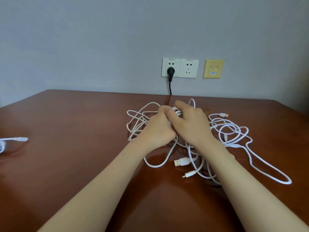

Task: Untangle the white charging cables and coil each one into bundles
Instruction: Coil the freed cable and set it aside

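Note:
A tangle of white charging cables (234,131) lies on the brown table (75,123), right of centre. My left hand (157,129) and my right hand (190,124) meet over its far middle, and both grip a small bunch of white cable strands (177,112) between them. Loose loops spread left and right of the hands. A USB plug with an orange tongue (181,162) lies near my right forearm, a small connector (189,174) just below it, and another orange USB plug (224,115) at the far right. A long loop (274,173) trails toward the right edge.
At the table's left edge lies a separate white cable (15,139), partly cut off by the frame. On the wall behind are a double white socket (180,68) with a black plug (170,72) and cord, and a yellow data socket (213,69).

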`<state>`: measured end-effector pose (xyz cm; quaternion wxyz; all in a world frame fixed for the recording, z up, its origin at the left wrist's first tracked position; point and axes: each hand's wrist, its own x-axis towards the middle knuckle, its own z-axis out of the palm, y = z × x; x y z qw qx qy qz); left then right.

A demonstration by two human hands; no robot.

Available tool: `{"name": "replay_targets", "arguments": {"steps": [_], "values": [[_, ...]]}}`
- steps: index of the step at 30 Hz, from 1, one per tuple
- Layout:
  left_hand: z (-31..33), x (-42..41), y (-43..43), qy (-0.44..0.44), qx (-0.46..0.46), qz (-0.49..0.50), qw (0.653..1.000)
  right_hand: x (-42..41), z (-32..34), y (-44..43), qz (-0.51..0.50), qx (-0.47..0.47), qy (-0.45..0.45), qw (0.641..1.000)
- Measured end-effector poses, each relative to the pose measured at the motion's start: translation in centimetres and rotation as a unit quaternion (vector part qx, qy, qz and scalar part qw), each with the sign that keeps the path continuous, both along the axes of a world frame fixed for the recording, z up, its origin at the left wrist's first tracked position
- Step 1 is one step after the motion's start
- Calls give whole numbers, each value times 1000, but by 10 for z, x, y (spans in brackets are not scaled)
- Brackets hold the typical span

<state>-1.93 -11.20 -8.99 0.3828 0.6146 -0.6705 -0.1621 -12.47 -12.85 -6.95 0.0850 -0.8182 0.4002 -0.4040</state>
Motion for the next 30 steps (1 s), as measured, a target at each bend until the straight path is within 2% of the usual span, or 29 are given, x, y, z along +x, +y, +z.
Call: {"name": "replay_targets", "arguments": {"steps": [2,5,16,18,19,22,24,26,30], "values": [[3,-2,2,-17,-5,16,1000,0,1,-1,4,-1,-6,1000],[7,-4,8,48,28,22,998,-2,1,-4,1,-2,-10,1000],[10,-5,17,164,90,-83,979,-1,-4,-10,50,19,-101,993],[15,-2,22,235,133,-147,952,-4,-1,-11,54,35,-123,990],[17,1,23,286,160,-189,926,-6,0,-11,61,49,-142,987],[21,14,28,454,246,-282,809,-10,3,-11,104,102,-199,969],[19,20,29,515,276,-326,743,-9,4,-10,117,105,-224,962],[14,22,29,512,284,-342,735,-8,5,-10,115,91,-235,961],[13,22,27,499,296,-310,753,-10,4,-12,82,67,-217,970]]}}
